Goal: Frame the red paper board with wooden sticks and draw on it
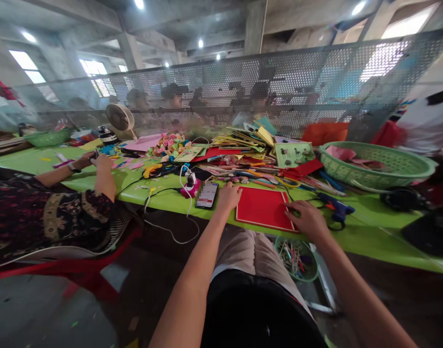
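Note:
A red rectangular board (263, 208) with a thin pale border lies flat at the table's front edge, before my lap. At its upper left corner, my left hand (228, 197) has bent fingers closed on the edge. My right hand (310, 220) grips the right edge, with thumb and fingertips meeting the border. Just left of my left hand is a smartphone (207, 195) with a lit screen. A blue glue gun (335, 209) rests to the right of my right hand.
Behind the board are heaped coloured cards (243, 140) and sticks. A green basket (377, 166) stands at right. White cable hangs off the front edge near a pink power socket (190, 188). A co-worker's hands (98, 162) are at left. Below is a bin (313, 275).

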The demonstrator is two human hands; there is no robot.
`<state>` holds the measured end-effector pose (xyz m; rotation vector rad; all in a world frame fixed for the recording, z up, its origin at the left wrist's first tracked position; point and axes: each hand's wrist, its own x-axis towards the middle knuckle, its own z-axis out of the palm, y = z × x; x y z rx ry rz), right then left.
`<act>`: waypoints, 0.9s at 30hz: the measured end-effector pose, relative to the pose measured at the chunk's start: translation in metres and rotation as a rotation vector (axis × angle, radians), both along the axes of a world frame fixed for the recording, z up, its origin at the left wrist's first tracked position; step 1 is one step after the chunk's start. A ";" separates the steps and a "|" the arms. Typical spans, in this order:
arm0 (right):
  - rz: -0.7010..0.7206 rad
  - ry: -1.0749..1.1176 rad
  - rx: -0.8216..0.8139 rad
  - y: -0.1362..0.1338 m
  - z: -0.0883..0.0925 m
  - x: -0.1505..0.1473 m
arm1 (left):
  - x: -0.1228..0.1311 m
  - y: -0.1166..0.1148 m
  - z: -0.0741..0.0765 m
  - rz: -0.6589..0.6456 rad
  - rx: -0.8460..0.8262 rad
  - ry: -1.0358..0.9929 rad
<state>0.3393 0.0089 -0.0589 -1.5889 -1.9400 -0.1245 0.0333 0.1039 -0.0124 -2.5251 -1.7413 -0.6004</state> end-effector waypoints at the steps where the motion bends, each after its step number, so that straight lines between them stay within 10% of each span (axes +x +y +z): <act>1: 0.004 0.002 0.003 0.000 0.000 0.000 | 0.000 0.001 0.000 0.006 0.003 -0.005; 27: -0.012 -0.063 0.029 0.003 -0.009 0.007 | 0.000 -0.005 0.004 0.007 -0.008 0.019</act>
